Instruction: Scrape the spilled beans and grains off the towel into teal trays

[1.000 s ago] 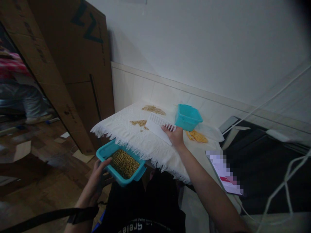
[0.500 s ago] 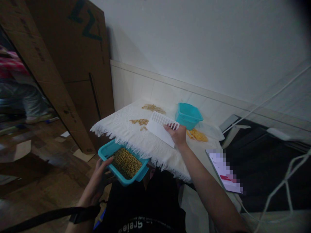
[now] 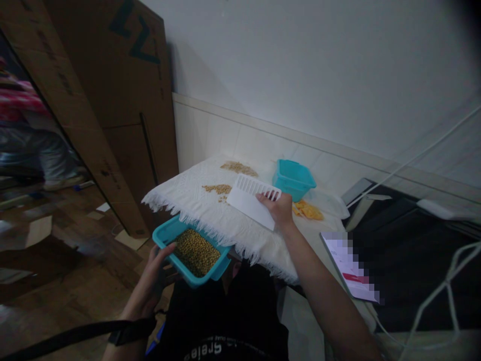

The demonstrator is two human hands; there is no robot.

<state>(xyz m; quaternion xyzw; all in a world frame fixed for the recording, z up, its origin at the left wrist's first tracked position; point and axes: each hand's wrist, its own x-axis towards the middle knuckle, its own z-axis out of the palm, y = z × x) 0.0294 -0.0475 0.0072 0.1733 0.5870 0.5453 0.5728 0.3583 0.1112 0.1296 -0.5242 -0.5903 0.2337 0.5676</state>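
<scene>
My left hand (image 3: 156, 271) grips the left side of a teal plastic tub (image 3: 165, 233), thumb over its rim. Soybeans (image 3: 199, 253) fill much of that tub, which is held below the table's fringed front edge. In my right hand (image 3: 280, 208) is a flat white plastic scraper (image 3: 250, 203) with a row of slots, its lower edge on or just above the white cloth (image 3: 180, 190). Left of the scraper lies a small pile of soybeans (image 3: 218, 189), partly hidden by it. Farther back is a flatter heap of paler grains (image 3: 238, 168).
A second teal tub (image 3: 295, 178) stands at the back right, beside a crumpled yellow cloth (image 3: 308, 209) and a clear lid (image 3: 330, 200). A phone or tablet (image 3: 349, 271) lies to the right near white cables (image 3: 447, 281). A tall cardboard box (image 3: 124, 110) rises at left.
My view has shifted slightly. The scraper and both hands keep nearly the same places; no clear change shows in the bean piles.
</scene>
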